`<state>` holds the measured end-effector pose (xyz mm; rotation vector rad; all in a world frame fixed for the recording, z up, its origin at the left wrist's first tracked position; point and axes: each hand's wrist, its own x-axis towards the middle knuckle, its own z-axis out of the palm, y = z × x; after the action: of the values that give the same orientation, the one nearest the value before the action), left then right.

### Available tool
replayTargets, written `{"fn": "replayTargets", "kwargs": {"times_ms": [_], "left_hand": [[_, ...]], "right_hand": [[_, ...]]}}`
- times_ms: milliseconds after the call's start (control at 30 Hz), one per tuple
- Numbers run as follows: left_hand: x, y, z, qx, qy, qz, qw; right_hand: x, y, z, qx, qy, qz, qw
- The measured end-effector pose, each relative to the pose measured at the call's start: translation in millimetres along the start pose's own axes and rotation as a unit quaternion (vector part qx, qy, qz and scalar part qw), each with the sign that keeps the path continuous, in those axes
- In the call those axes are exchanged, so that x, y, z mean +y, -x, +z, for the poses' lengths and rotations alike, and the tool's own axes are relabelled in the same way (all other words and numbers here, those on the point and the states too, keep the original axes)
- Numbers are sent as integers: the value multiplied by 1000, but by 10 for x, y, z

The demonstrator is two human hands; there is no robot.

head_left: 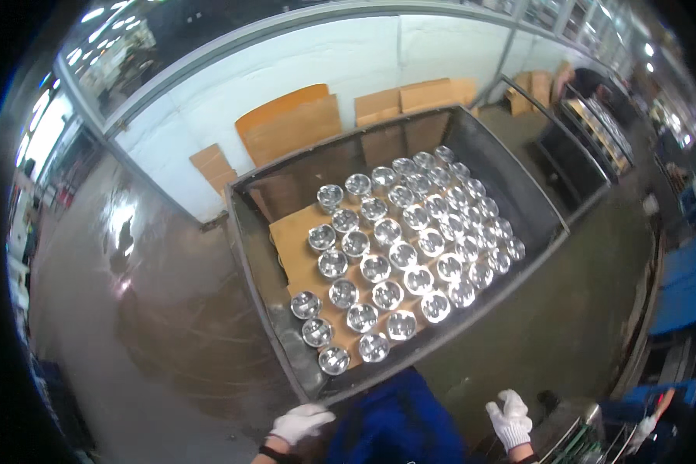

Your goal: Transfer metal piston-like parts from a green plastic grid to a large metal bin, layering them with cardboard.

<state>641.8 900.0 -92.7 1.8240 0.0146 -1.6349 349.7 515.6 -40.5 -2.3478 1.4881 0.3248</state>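
Note:
Shiny round metal pistons (403, 255) stand in rows on a brown cardboard sheet (298, 232) inside a dark metal bin (510, 166) in front of me. Three of them line the near left end, apart from the bin wall. My left hand (301, 423), in a white knit glove, is at the bin's near left corner with its fingers stretched out; whether it touches the rim I cannot tell. My right hand (510, 420), gloved the same way, is held in the air right of my blue clothing. Its fingers are apart and nothing is in it.
Cardboard pieces (290, 127) lean on the white wall (286, 69) behind the bin. A second cart (580, 147) with a metal frame stands at the far right. Green and metal racking (580, 441) and another person's arm (657, 414) are at the lower right. The floor (131, 309) looks wet.

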Motion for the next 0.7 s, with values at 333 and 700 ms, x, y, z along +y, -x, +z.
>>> {"fn": "replayTargets", "kwargs": {"times_ms": [333,700], "left_hand": [[1985,-64,1562,-81,-246,216,942],[2574,-119,3375,-346,-306,279,842]], "right_hand": [[1236,1006,-206,358,-103,160,914],[2178,2122,-751,489,47,382,783]]}}
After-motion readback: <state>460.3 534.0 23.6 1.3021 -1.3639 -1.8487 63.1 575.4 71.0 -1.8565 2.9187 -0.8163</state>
